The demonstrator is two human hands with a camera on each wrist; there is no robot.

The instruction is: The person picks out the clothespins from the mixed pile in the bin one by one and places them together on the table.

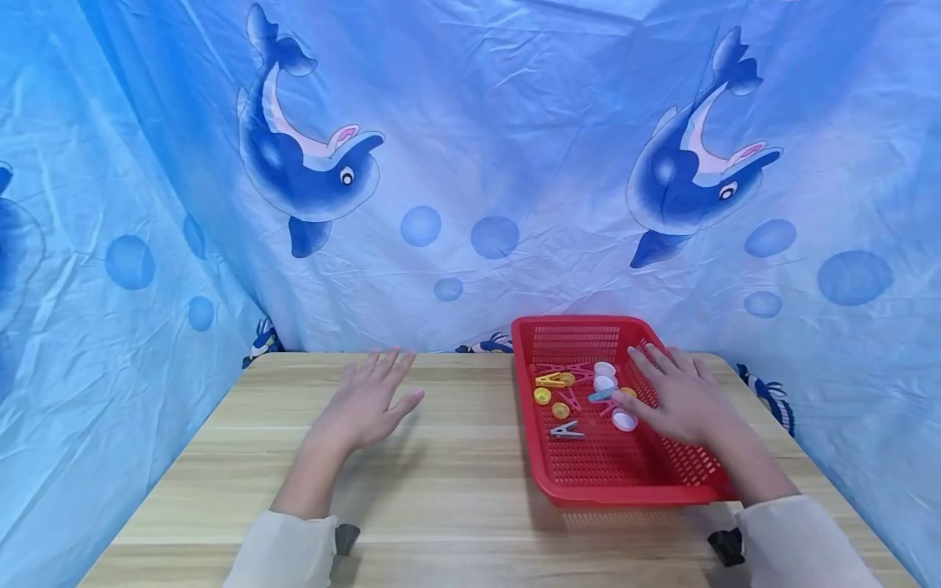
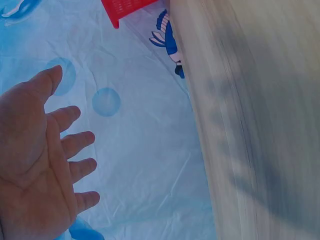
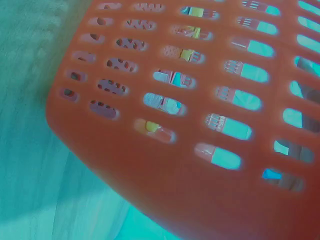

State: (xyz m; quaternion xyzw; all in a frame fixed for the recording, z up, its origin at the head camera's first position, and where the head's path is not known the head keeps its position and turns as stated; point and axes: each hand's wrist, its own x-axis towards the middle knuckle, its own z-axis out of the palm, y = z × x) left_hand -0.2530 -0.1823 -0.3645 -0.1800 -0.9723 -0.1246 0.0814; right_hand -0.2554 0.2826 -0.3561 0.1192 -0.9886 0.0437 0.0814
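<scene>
Right hand spread wide, gripping nothing, by the basket's right side; left hand empty too, above the table! Clips and caps mingle inside: single fingertip pinches from above should suit. No legible brands, labels or writing.

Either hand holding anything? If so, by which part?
Nothing is held. The left hand is spread over the table, the right hand spread over the red basket.
</scene>
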